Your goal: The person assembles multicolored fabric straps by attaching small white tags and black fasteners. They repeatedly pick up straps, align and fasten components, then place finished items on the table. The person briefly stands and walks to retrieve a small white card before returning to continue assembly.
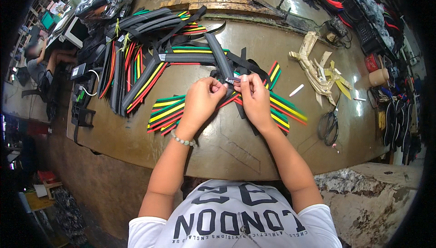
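My left hand [203,100] is closed in a pinch close to the lower end of a dark grey padded strap [218,55]; what its fingertips hold is too small to make out. Opposite it, my right hand [254,100] grips that strap end between thumb and fingers, beside a small white label [230,81]. Striped straps in green, yellow, black and red fan out under both wrists, one bundle on the left [165,114] and another on the right [284,107]. Behind the hands lies a grey strap with striped edging [188,58].
Tied bundles of grey and striped straps [120,66] are heaped at the left. Rightward on the table [227,152] lie a white marker [296,90], cream strips [318,73] and black scissors [328,127]. A wooden bar [218,5] crosses the back. Another person [38,64] sits far left.
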### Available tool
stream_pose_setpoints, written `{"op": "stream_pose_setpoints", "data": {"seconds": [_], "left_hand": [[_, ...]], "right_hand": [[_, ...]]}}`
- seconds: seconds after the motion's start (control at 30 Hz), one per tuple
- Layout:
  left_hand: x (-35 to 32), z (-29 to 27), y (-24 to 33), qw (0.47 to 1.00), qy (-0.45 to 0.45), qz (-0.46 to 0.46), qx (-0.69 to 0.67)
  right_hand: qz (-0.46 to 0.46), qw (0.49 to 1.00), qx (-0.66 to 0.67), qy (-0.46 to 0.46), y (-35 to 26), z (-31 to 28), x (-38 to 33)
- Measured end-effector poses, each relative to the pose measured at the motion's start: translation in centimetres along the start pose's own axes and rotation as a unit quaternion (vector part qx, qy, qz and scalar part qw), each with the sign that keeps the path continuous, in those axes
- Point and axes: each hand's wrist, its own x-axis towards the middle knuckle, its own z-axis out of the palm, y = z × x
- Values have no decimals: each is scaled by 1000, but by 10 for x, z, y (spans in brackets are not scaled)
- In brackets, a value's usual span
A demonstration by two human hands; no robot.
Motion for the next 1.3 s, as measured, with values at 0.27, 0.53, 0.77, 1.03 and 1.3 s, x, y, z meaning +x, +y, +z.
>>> {"op": "stream_pose_setpoints", "data": {"seconds": [0.27, 0.53, 0.77, 1.03, 1.3], "left_hand": [[5, -12, -15, 994, -59, -29, -85], [3, -11, -16, 994, -60, -12, -89], [0, -11, -20, 996, -61, -7, -68], [-2, -20, -8, 984, 113, 42, -131], [-75, -6, 57, 933, -325, 151, 37]], "right_hand": [[-111, 984, -122, 73, -9, 9, -3], [-130, 978, -150, 66, -15, 14, -4], [-129, 974, -178, 54, -11, 15, -6], [29, 991, 125, 36, -18, -5, 6], [50, 993, 104, 26, 4, -53, 13]]}}
